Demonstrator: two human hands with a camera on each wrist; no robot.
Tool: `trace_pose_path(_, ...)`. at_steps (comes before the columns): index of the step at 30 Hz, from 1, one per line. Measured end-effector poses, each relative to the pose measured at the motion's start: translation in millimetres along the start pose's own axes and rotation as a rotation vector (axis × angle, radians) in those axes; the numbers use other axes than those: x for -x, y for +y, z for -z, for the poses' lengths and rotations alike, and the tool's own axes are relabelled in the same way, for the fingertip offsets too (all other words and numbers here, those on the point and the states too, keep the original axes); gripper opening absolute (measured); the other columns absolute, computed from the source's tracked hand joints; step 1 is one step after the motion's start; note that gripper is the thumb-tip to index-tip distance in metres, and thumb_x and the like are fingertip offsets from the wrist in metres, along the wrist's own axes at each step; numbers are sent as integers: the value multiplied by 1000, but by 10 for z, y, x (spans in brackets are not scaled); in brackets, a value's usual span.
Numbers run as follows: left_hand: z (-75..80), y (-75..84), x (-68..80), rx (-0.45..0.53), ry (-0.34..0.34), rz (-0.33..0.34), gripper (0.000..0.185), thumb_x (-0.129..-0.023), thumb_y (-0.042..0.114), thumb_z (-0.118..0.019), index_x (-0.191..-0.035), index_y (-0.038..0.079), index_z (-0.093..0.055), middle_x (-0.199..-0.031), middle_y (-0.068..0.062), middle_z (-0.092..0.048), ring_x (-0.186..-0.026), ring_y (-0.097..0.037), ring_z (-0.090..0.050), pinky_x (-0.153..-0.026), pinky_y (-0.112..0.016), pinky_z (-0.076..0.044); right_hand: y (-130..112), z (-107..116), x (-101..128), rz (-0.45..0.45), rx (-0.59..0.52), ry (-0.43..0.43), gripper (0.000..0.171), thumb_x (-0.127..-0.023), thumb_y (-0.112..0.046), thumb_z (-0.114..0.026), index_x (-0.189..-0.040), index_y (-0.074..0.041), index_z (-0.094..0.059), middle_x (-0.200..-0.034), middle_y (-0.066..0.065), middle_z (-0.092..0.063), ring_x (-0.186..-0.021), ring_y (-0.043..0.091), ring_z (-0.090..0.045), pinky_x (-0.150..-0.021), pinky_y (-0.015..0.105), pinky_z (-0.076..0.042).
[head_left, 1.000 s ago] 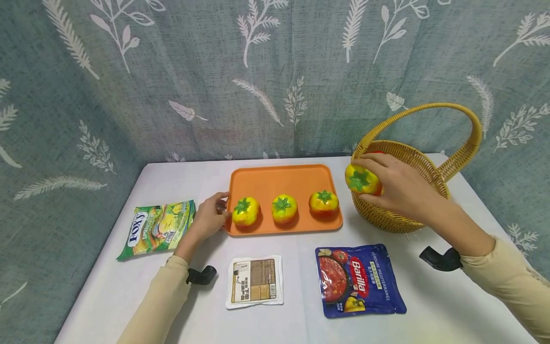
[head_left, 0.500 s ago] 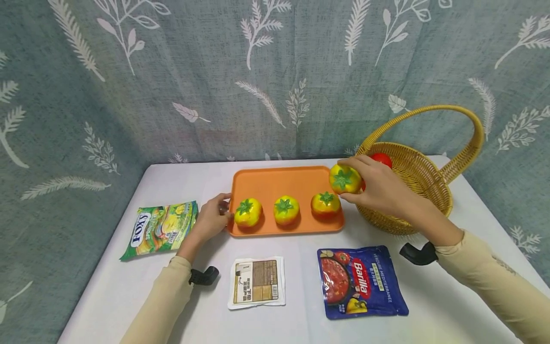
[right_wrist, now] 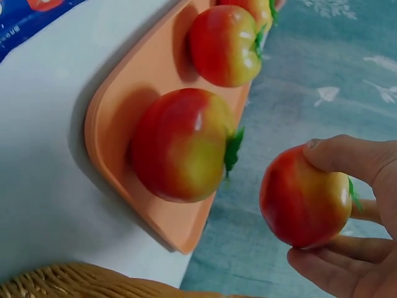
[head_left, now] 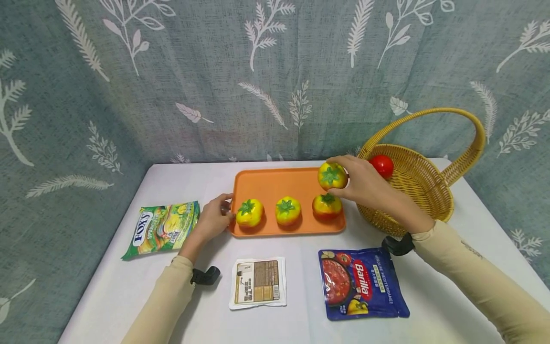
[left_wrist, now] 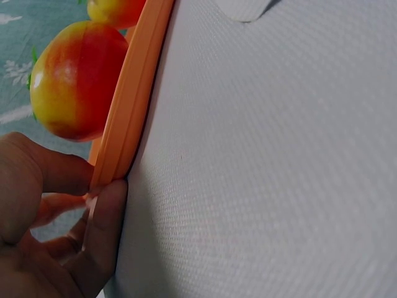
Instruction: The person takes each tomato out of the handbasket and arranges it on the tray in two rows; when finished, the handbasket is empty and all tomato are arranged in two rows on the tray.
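My right hand [head_left: 363,184] holds a yellow-and-red tomato [head_left: 333,176] with a green star-shaped top, thumb and fingers on its sides. It hovers over the right back part of an orange tray [head_left: 275,179], apart from the tomatoes there in the right wrist view. Along the tray's front side sit a left tomato [head_left: 250,213], a middle tomato [head_left: 288,210] and a right tomato [head_left: 327,207]. At the tray's left edge, my left hand [head_left: 213,217] pinches the rim, as the left wrist view shows [left_wrist: 59,217].
A wicker basket [head_left: 423,186] with a tall handle stands at right, a red round fruit [head_left: 381,166] inside. A green candy bag [head_left: 163,228] lies left. Nearer are a white-and-brown packet [head_left: 259,283] and a blue sauce pouch [head_left: 363,284]. A patterned curtain [head_left: 275,95] hangs behind.
My right hand has carried the tomato left from the basket's rim to over the tray, uncovering the red fruit in the basket. My left hand stays at the tray's edge.
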State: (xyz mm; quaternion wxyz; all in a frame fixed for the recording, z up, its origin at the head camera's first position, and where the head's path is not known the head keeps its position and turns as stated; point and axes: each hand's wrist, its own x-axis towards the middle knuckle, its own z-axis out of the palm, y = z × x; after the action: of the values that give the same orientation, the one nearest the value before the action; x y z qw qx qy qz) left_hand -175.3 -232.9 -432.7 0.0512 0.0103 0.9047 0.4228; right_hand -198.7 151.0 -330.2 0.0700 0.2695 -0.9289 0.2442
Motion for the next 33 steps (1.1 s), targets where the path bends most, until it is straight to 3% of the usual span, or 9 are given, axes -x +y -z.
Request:
trace_pose_path(13,-12,-10,-5,-8,10,-20,61,-86,-5,-62,-145,0,-47,-114,-21,-59,-89,-29,-60,-56,-30,-56,118,-218,-233,-17,-25,-43,70,-78,-28,-87,-135,1,-57,-122,18,-63,-105,32,-61,-89,47,-54)
trace_pose_path(23,-17,-35,0,-2,11,-14,61,-86,-5,-62,-145,0,-48,-114,-21,-59,-90,-29,-60,-56,-30,-56,163,-402,-428,-130,-84,-150,70,-86,-27,-79,-141,2,-49,-125,20,-60,-106,32,-59,-91,46,-53)
trace_pose_path(33,4,-39,3,-32,34,-56,59,-85,-4,-63,-143,0,-50,-110,-19,-61,-90,-27,-60,-60,-29,-54,207,-518,-515,-165,-82,-211,69,-90,-23,-74,-143,7,-43,-124,23,-58,-107,33,-59,-90,47,-53)
